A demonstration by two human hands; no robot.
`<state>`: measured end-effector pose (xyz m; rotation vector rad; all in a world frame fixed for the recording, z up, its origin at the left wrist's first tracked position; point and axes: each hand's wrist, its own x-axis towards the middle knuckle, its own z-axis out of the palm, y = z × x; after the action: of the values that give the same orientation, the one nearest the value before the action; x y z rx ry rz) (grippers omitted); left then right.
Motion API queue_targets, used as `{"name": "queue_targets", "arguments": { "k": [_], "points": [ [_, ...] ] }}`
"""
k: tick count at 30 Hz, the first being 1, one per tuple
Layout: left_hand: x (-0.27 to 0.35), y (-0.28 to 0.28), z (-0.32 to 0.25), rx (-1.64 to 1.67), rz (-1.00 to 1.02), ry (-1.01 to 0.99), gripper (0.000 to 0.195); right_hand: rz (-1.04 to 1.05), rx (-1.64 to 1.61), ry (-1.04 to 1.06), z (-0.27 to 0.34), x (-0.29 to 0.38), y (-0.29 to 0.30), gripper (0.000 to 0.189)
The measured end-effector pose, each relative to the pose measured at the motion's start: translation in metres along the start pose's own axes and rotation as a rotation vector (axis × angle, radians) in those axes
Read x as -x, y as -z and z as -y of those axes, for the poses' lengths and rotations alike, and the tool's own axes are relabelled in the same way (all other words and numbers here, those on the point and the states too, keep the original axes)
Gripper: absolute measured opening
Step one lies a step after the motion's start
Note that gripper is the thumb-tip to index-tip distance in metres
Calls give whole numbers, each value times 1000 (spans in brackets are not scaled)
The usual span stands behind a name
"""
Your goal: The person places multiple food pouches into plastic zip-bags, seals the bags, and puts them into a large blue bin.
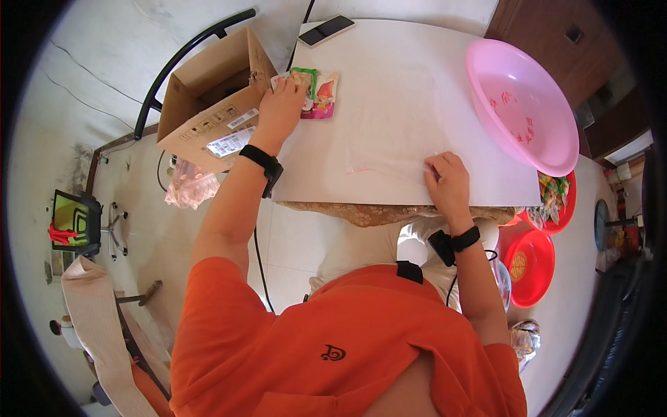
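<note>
My left hand [282,107] lies over a green-edged food packet [303,78] at the left side of the white tabletop, fingertips on its surface. The thumb is hidden, so a firm grip cannot be made out. Under and beside that packet is a purple-and-white printed pouch [325,99]. A thin clear plastic bag [391,156] is spread flat on the middle of the table. At the bag's near right corner, my right hand [449,180] has its thumb and fingers pinched on the edge.
An open cardboard box [208,120] stands against the table's left side. A phone [326,31] lies at the far left corner. The pink basin [526,104] tilts at the right edge. Below it are a red basin of packets [557,200] and another red basin [531,268].
</note>
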<state>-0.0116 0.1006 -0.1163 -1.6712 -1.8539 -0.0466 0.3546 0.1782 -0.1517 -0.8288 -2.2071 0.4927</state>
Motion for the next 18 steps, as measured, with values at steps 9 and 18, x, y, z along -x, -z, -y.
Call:
{"name": "queue_targets", "arguments": {
  "k": [9, 18],
  "points": [
    [-14, 63, 1, 211, 54, 213, 27, -1, -39, -9, -1, 0, 0, 11],
    [125, 95, -46, 380, 127, -10, 57, 17, -38, -24, 4, -1, 4, 11]
  ]
}}
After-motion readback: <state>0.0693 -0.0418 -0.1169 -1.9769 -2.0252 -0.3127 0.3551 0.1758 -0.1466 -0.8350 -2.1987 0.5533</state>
